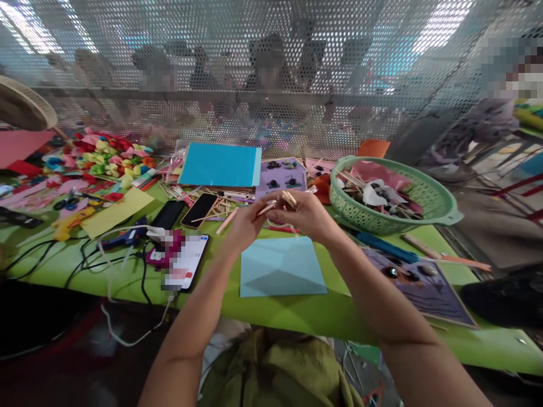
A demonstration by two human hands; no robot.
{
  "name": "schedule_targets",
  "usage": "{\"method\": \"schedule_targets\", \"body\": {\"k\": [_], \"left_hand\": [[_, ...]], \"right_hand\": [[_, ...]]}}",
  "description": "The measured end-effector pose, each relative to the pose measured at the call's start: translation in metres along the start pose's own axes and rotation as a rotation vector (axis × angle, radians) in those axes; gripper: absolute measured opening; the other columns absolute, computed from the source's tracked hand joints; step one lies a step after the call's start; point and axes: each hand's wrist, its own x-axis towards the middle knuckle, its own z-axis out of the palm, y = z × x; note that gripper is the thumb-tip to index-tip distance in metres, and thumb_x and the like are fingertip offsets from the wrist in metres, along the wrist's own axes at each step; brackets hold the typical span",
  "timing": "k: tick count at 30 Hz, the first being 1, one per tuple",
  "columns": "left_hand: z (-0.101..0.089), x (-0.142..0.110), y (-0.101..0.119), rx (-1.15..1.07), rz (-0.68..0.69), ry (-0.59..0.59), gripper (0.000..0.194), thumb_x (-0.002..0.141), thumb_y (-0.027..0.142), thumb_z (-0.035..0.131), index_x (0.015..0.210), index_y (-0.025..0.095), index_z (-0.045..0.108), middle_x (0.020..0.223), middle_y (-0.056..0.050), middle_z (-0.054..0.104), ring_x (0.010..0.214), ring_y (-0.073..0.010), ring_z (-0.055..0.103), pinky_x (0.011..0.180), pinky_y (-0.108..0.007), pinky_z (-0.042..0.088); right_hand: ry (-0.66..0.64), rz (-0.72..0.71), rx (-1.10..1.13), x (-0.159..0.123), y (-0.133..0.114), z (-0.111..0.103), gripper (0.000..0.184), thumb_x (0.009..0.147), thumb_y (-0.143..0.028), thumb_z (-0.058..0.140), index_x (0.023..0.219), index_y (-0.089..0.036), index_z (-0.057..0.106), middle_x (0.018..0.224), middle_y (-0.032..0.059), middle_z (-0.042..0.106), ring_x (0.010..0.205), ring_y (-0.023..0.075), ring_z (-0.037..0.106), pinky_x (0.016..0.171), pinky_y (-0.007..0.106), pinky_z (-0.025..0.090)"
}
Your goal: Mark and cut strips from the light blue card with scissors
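Note:
My left hand is closed on thin wooden sticks; the pale end of one stick pokes out on its left side. My right hand is wrapped round several short wooden sticks, whose ends show above the fingers. Both hands are close together, over the far edge of a light blue sheet of paper on the green table. Between the fingers, the exact contact is too small to make out.
At right stands a green basket of scraps and sticks, near a blue-handled tool. Left lie phones, glue guns, cables and a pile of colourful scraps. A blue board rests behind, before a perforated metal screen.

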Motion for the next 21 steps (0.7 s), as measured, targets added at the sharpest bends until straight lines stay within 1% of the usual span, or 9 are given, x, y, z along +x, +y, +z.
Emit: {"method": "schedule_targets", "body": {"k": [2,5,6,8,12,16,17,19,21], "left_hand": [[0.000,-0.003,0.015,0.162,-0.023,-0.046,0.028,0.099,0.039,0.053,0.098,0.017,0.071,0.077,-0.002,0.069,0.072,-0.0168,0.062,0.064,-0.026,0.040],[-0.008,-0.015,0.035,0.488,-0.136,-0.075,0.036,0.102,0.043,0.048,0.095,0.017,0.072,0.067,-0.003,0.065,0.061,-0.0172,0.058,0.059,-0.027,0.032],[-0.014,-0.022,0.041,0.580,-0.168,-0.067,0.036,0.103,0.042,0.047,0.097,0.017,0.072,0.068,-0.004,0.067,0.062,-0.0182,0.059,0.059,-0.028,0.031],[-0.029,-0.044,0.050,0.727,-0.226,-0.040,0.032,0.101,0.038,0.048,0.102,0.017,0.073,0.076,-0.006,0.071,0.067,-0.0204,0.063,0.061,-0.028,0.034],[-0.069,-0.115,0.065,0.839,-0.328,0.013,0.037,0.098,0.047,0.046,0.097,0.024,0.074,0.081,-0.005,0.076,0.071,-0.0225,0.069,0.065,-0.030,0.046],[-0.100,-0.203,0.075,0.823,-0.418,0.055,0.036,0.093,0.052,0.047,0.099,0.032,0.076,0.095,-0.002,0.082,0.079,-0.0262,0.076,0.075,-0.037,0.058],[-0.105,-0.223,0.076,0.834,-0.428,0.044,0.035,0.093,0.053,0.047,0.099,0.035,0.077,0.096,0.000,0.083,0.081,-0.0269,0.077,0.079,-0.038,0.061],[-0.112,-0.258,0.075,0.883,-0.460,-0.068,0.035,0.092,0.053,0.048,0.105,0.040,0.078,0.102,0.003,0.083,0.087,-0.0278,0.079,0.080,-0.040,0.064],[-0.117,-0.282,0.075,0.992,-0.422,-0.133,0.041,0.088,0.057,0.052,0.114,0.039,0.078,0.105,0.000,0.083,0.090,-0.0306,0.079,0.077,-0.042,0.065]], "right_hand": [[0.036,-0.030,0.020,-0.001,-0.002,0.001,0.030,0.086,-0.050,0.075,0.077,-0.021,0.074,0.072,0.0015,0.066,0.071,0.0168,0.060,0.065,0.032,0.047],[0.260,-0.039,0.041,-0.002,-0.008,-0.015,0.032,0.085,-0.049,0.079,0.070,-0.021,0.070,0.068,0.0007,0.065,0.065,0.0149,0.057,0.060,0.030,0.046],[0.337,-0.033,0.055,-0.003,-0.010,-0.024,0.031,0.084,-0.046,0.081,0.071,-0.020,0.071,0.064,-0.0004,0.064,0.060,0.0124,0.054,0.055,0.027,0.042],[0.485,-0.065,0.143,-0.002,-0.014,-0.044,0.029,0.080,-0.045,0.085,0.074,-0.021,0.071,0.060,-0.0027,0.063,0.047,0.0074,0.042,0.042,0.024,0.026],[0.638,-0.264,0.283,-0.001,-0.017,-0.078,0.040,0.066,-0.050,0.093,0.067,-0.021,0.066,0.056,-0.0051,0.062,0.036,0.0036,0.033,0.034,0.022,0.010],[0.677,-0.311,0.286,0.001,-0.016,-0.091,0.046,0.057,-0.054,0.097,0.063,-0.023,0.064,0.053,-0.0064,0.061,0.031,0.0035,0.028,0.029,0.024,0.009],[0.679,-0.316,0.283,0.001,-0.015,-0.092,0.047,0.057,-0.054,0.097,0.062,-0.022,0.063,0.054,-0.0057,0.062,0.031,0.0034,0.028,0.029,0.025,0.008],[0.677,-0.328,0.273,0.003,-0.011,-0.090,0.046,0.058,-0.054,0.097,0.062,-0.021,0.065,0.055,-0.0040,0.063,0.031,0.0035,0.028,0.030,0.025,0.006],[0.655,-0.330,0.256,0.004,-0.007,-0.088,0.043,0.062,-0.053,0.096,0.064,-0.022,0.067,0.055,-0.0037,0.063,0.032,0.0044,0.032,0.032,0.025,0.007]]}}
